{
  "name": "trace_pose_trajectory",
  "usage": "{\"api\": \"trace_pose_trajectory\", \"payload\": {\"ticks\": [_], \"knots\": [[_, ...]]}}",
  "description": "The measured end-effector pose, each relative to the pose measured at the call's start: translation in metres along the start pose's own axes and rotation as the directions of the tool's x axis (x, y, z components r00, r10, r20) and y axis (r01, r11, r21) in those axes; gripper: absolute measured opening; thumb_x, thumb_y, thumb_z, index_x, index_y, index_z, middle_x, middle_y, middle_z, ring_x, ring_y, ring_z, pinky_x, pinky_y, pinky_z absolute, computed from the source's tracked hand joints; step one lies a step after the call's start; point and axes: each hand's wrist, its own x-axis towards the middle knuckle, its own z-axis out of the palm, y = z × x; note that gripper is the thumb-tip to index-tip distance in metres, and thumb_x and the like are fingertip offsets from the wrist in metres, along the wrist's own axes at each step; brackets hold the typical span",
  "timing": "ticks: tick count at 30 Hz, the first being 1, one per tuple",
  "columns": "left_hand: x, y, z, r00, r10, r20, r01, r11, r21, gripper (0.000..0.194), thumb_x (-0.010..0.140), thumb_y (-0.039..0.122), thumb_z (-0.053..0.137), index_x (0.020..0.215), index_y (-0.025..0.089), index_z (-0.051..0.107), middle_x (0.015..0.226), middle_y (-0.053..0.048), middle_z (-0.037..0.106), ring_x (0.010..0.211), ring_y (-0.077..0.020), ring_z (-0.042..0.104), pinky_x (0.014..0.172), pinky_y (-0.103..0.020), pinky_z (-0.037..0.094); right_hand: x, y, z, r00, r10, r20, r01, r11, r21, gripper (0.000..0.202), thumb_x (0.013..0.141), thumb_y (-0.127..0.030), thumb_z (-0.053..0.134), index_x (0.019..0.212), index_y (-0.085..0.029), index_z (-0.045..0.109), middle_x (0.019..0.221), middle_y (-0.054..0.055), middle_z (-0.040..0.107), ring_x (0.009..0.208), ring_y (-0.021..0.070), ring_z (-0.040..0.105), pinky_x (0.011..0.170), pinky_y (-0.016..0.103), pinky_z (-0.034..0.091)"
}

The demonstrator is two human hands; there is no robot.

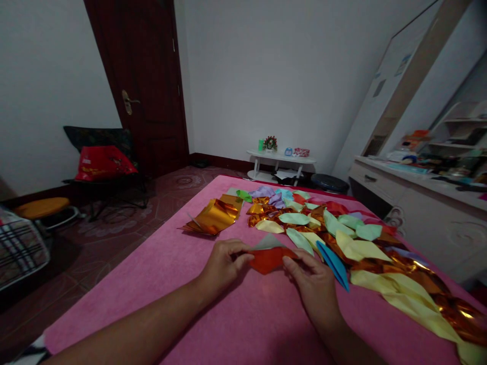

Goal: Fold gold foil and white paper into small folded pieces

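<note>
Between my two hands is a sheet of orange paper with a grey back, partly folded, held just above the pink tabletop cover. My left hand pinches its left corner between thumb and fingers. On the other side, my right hand grips the right corner the same way. A folded blue paper piece lies right beside my right hand. Beyond my left hand rests a stack of shiny gold foil sheets.
Many folded paper pieces in yellow, pale green, purple and gold foil spread over the table's right side. Behind stands a small white table with a plant. A white dresser is at right, a chair with a red bag at left.
</note>
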Motion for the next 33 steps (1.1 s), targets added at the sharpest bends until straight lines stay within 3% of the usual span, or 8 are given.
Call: {"api": "trace_pose_trajectory", "payload": {"ticks": [6,10,14,19,23,27,30,33], "knots": [[0.002,-0.001,-0.009,0.968,0.175,-0.179,-0.142,0.973,0.184,0.013,0.079,0.011,0.061,0.08,0.018,0.073,0.07,-0.003,0.068,0.059,-0.011,0.056,0.055,-0.021,0.04,-0.002,-0.001,0.001,0.968,-0.23,-0.103,0.203,0.953,-0.223,0.022,0.078,-0.021,0.065,0.099,-0.022,0.06,0.126,0.011,0.052,0.102,0.0233,0.059,0.068,0.032,0.056],[0.0,0.001,-0.007,0.969,0.198,-0.146,-0.163,0.961,0.222,0.01,0.081,0.016,0.063,0.079,0.017,0.072,0.069,-0.003,0.067,0.06,-0.0113,0.056,0.056,-0.022,0.041,-0.005,-0.005,0.0,0.879,-0.474,-0.052,0.42,0.821,-0.388,0.025,0.081,-0.011,0.06,0.102,-0.024,0.06,0.123,0.009,0.052,0.118,0.0242,0.049,0.093,0.042,0.048],[-0.002,-0.002,-0.007,0.968,0.224,-0.116,-0.194,0.955,0.223,0.01,0.081,0.014,0.061,0.084,0.017,0.071,0.073,-0.004,0.067,0.063,-0.0121,0.057,0.057,-0.023,0.042,-0.003,-0.003,-0.001,0.843,-0.538,0.028,0.499,0.76,-0.417,0.026,0.083,-0.007,0.055,0.098,-0.026,0.066,0.125,0.008,0.05,0.118,0.0245,0.05,0.096,0.046,0.044],[0.0,-0.001,-0.013,0.929,0.366,-0.06,-0.334,0.897,0.289,0.018,0.082,0.011,0.059,0.097,0.019,0.067,0.085,-0.005,0.067,0.08,-0.0158,0.059,0.073,-0.028,0.047,0.001,0.009,-0.004,0.855,-0.474,0.212,0.515,0.721,-0.464,0.034,0.079,-0.003,0.052,0.09,-0.027,0.073,0.124,0.008,0.054,0.115,0.0264,0.051,0.092,0.046,0.046],[-0.001,0.005,-0.015,0.89,0.456,0.011,-0.417,0.802,0.427,0.038,0.082,0.014,0.061,0.119,0.023,0.059,0.122,-0.011,0.057,0.11,-0.0221,0.053,0.091,-0.037,0.044,0.002,0.019,-0.003,0.888,-0.359,0.286,0.459,0.719,-0.522,0.035,0.077,-0.004,0.053,0.089,-0.027,0.076,0.123,0.009,0.056,0.115,0.0285,0.051,0.093,0.048,0.047],[-0.005,0.01,-0.014,0.811,0.563,0.157,-0.553,0.651,0.52,0.024,0.084,0.02,0.063,0.106,0.029,0.065,0.127,-0.006,0.056,0.116,-0.0244,0.049,0.097,-0.043,0.038,0.002,0.023,-0.002,0.909,-0.248,0.336,0.398,0.756,-0.52,0.038,0.076,-0.003,0.051,0.093,-0.027,0.076,0.12,0.008,0.058,0.115,0.0265,0.053,0.096,0.045,0.046],[-0.006,0.009,-0.013,0.8,0.516,0.306,-0.597,0.638,0.486,0.02,0.088,0.021,0.057,0.105,0.026,0.064,0.111,-0.004,0.064,0.101,-0.0197,0.056,0.09,-0.038,0.042,0.003,0.025,-0.001,0.921,-0.181,0.345,0.341,0.803,-0.489,0.036,0.076,-0.003,0.051,0.091,-0.025,0.076,0.119,0.008,0.058,0.112,0.0246,0.055,0.094,0.041,0.048],[-0.005,0.001,-0.011,0.839,0.399,0.369,-0.538,0.711,0.453,0.029,0.087,0.022,0.055,0.116,0.022,0.061,0.12,-0.008,0.062,0.107,-0.0212,0.056,0.092,-0.038,0.045,0.002,0.027,-0.002,0.922,-0.135,0.363,0.305,0.831,-0.465,0.037,0.077,-0.003,0.05,0.092,-0.025,0.075,0.115,0.007,0.059,0.109,0.022,0.057,0.093,0.038,0.049]]}}
